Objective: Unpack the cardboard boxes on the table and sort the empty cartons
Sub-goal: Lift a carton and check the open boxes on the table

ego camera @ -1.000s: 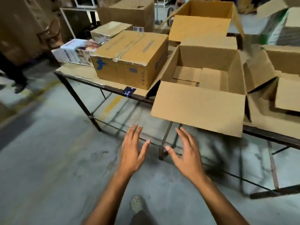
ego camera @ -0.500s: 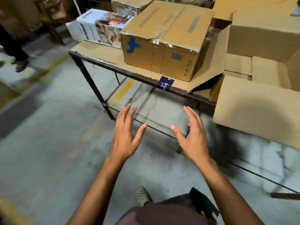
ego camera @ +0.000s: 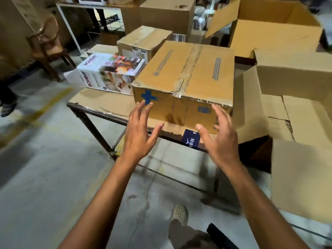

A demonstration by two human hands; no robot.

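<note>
Table (ego camera: pixel 107 115), cardboard sheet (ego camera: pixel 107 103), taped box (ego camera: pixel 188 72) — probably sealed

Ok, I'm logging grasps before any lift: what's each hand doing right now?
Left hand: open, holding nothing, reaching toward the taped box.
Right hand: open, holding nothing.

Both arms reach forward; left hand (ego camera: pixel 139 130) and right hand (ego camera: pixel 220 133) spread, fingers (ego camera: pixel 218 112) straight, palms facing inward.

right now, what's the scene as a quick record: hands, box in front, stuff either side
left hand: open, fingers spread, held out toward the taped box
right hand: open, held out toward the same box, holding nothing
taped box: closed, tape across top, on the table
left of it: white printed box
right of it: open carton, flaps up, looks empty
</note>
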